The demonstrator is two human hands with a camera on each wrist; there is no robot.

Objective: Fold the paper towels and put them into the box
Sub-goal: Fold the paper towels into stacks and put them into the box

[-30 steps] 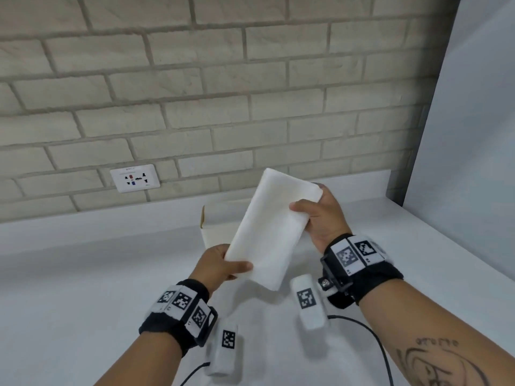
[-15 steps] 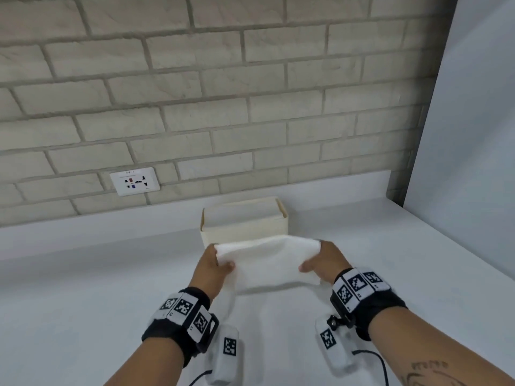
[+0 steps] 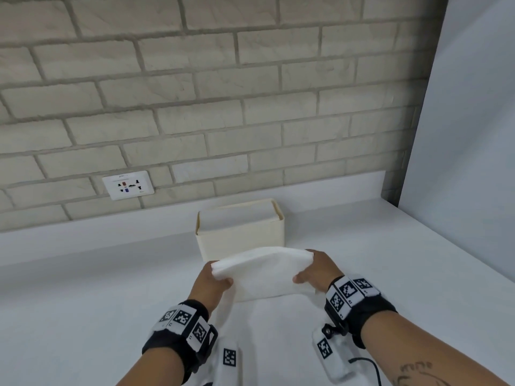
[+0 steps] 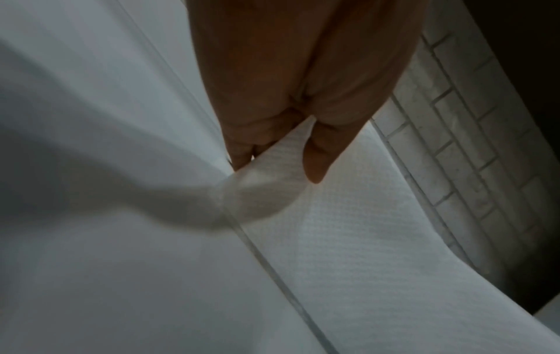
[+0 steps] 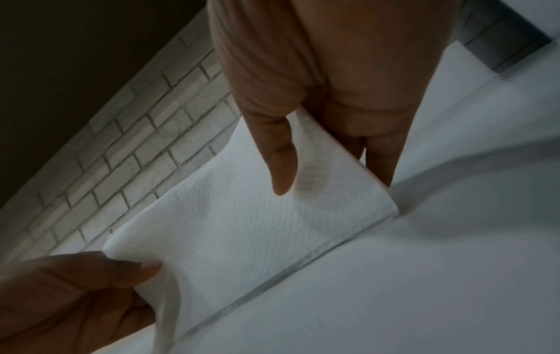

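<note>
White, embossed paper fills the middle of the scene: the paper towel [image 3: 264,271] is stretched between both hands just above the table [image 3: 83,288], its long axis running from nine o'clock to three o'clock. The left hand [image 3: 213,285] pinches the nine o'clock end, thumb on top and fingers underneath; the right hand [image 3: 317,270] pinches the three o'clock end in the same way, as the right wrist view shows with the thumb laid across the sheet. Neither hand is slack; both are closed on the towel.

The box [image 3: 241,232], cream-coloured and open-topped, stands at twelve o'clock from the towel, just beyond its far edge, with its own long side parallel to the towel's. It appears to hold white sheets already. My judgement is that the towel needs only to travel straight toward twelve o'clock and down. Both hands look about equally near the box.
</note>
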